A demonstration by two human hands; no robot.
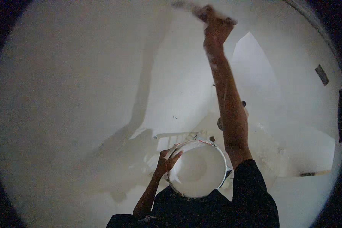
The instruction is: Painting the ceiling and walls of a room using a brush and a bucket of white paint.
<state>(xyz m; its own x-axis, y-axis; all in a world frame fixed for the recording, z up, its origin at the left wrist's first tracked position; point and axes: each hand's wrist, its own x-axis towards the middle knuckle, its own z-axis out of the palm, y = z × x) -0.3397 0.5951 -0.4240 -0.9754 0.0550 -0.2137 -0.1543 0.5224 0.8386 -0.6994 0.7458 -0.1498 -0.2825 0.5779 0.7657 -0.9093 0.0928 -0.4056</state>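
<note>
Bucket [198, 171], white and round, sits near, just in front of the dark shirt [190, 212], its mouth turned up and pale inside; how full it is I cannot tell. Its rim is crusted with dried splashes. Left hand [171, 161] pinches the left side of that rim, thumb over the edge toward the inside, the other fingers mostly hidden. Right hand [218, 27] is at the far end, well apart from the bucket, with the arm stretched straight out. Its fingers are curled round a tool [190, 7], which points left and is too blurred to name; a stub of it shows on the right of the fist. Some pale specks mark the right forearm [231, 110]. A pale wall [76, 57] fills much of the scene, and a long arm-shaped shadow [142, 95] falls on it, left of the arm. On the far right are a bright pointed patch [252, 57] and, farther right, a small grey rectangle [322, 75]
</note>
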